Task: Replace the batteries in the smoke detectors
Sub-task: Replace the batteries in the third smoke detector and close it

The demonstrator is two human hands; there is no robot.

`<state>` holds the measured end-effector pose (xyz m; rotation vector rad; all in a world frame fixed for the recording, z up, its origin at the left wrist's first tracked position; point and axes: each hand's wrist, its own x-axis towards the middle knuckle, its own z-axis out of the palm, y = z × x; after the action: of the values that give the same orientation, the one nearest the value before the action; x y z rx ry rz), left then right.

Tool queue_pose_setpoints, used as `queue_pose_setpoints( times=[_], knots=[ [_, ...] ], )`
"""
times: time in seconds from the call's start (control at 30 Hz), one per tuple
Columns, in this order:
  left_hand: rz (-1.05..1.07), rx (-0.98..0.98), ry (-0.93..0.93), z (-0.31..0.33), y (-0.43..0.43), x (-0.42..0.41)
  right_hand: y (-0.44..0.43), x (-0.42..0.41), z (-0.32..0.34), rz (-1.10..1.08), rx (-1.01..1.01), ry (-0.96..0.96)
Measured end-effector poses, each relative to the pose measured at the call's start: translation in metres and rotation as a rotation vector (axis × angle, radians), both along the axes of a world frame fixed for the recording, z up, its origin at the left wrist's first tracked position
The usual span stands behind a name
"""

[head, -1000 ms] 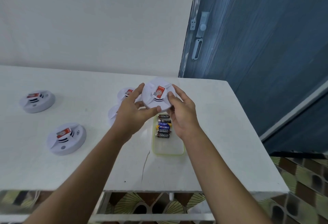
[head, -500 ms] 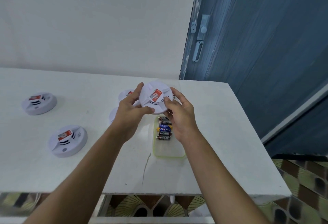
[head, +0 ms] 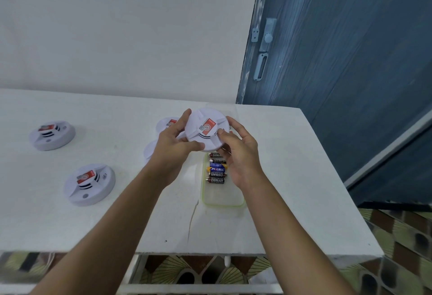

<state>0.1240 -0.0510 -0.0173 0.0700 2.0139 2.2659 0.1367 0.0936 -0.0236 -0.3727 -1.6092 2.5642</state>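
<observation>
Both forearms stretch forward over the table [head: 292, 166]. The left hand [head: 170, 154] and right hand [head: 243, 157] curl their fingers and thumbs round opposite edges of the detector [head: 203, 124], holding it clear of the table, just beyond the batteries [head: 217, 169]. The round detector's red-labelled face tilts up towards the person.

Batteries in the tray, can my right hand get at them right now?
Likely not yet: the right hand grips the smoke detector. Once freed, yes; the batteries lie uncovered just below it.
</observation>
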Motion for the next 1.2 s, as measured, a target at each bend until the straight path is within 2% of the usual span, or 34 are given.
queue_pose_setpoints(
  times=[0.73, 1.03, 1.1, 1.2],
  knots=[
    [0.013, -0.028, 0.019, 0.003, 0.002, 0.001, -0.002, -0.001, 0.000, -0.006, -0.011, -0.010],
    [-0.154, -0.076, 0.083, -0.006, -0.015, -0.001, -0.005, -0.009, -0.005, 0.014, 0.043, -0.045],
    [-0.170, -0.135, 0.082, -0.008, -0.022, -0.002, -0.007, -0.012, -0.005, 0.037, 0.037, -0.072],
    [-0.124, -0.340, 0.148, -0.011, -0.035, -0.005, -0.017, -0.019, -0.007, 0.086, 0.061, -0.113]
  ],
)
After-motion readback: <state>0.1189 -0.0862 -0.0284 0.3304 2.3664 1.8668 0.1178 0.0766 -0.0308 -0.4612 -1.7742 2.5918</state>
